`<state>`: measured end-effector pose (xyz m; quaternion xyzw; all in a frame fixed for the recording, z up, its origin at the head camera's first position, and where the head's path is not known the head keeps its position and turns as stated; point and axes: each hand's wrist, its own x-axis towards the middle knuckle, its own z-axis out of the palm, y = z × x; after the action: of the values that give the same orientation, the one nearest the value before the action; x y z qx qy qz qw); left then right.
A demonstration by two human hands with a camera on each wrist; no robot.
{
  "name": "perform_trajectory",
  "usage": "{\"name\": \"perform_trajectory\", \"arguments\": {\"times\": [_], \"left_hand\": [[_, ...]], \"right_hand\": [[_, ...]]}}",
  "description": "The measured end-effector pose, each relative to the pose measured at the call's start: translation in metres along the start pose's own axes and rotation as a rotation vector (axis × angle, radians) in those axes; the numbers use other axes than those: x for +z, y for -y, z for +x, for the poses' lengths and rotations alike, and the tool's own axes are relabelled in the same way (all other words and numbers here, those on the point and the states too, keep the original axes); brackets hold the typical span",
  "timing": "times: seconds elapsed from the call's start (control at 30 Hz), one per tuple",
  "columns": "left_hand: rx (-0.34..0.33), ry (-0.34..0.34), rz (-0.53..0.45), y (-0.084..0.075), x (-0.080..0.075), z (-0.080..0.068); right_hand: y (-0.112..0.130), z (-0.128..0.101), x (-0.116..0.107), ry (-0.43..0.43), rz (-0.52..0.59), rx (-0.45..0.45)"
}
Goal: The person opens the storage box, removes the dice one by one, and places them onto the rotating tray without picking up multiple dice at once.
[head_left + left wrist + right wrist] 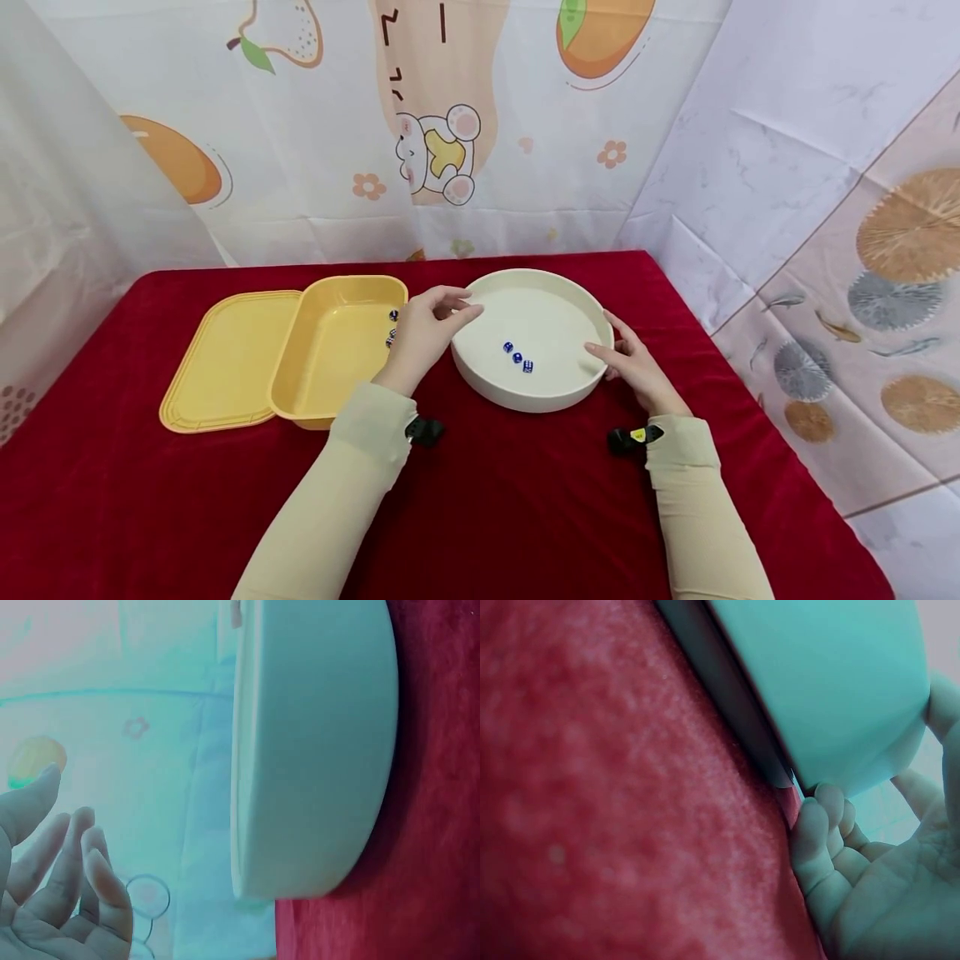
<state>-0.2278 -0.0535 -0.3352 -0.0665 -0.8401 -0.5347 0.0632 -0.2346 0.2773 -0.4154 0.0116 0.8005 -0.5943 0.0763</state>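
Observation:
A round cream tray (532, 400) stands on the red cloth with three blue dice (517, 357) lying inside it. My right hand (637, 367) grips its right side, thumb over the rim and fingers outside; in the right wrist view the fingertips (829, 799) are at the tray's bottom edge. By the left rim hovers my left hand (427, 333), its fingers loosely bent. The left wrist view shows nothing held in those fingers (56, 881). A yellow box (318, 354) lies left of that hand, with more blue dice (393, 315) at its right side, partly hidden by the hand.
A flat yellow lid (232, 358) lies left of the box, its right edge under or behind the box. Red cloth (517, 500) covers the table. Behind it hangs a printed curtain (300, 167), and another patterned sheet (840, 317) closes off the right side.

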Motion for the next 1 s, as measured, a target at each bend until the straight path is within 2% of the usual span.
{"name": "perform_trajectory", "arguments": {"times": [0.2,0.5,0.8,1.0], "left_hand": [[-0.075,-0.033,-0.064,0.01,-0.021,-0.005],[-0.131,-0.085,-0.072,0.037,-0.044,-0.008],[-0.198,-0.131,-0.132,0.059,-0.058,-0.008],[-0.241,-0.119,-0.117,0.068,-0.061,-0.009]], "right_hand": [[0.002,-0.001,-0.001,0.002,-0.012,0.0],[0.004,-0.002,0.0,-0.001,-0.014,0.003],[0.004,-0.003,0.0,0.009,-0.013,0.007],[0.003,-0.002,0.0,0.013,-0.013,0.013]]}}
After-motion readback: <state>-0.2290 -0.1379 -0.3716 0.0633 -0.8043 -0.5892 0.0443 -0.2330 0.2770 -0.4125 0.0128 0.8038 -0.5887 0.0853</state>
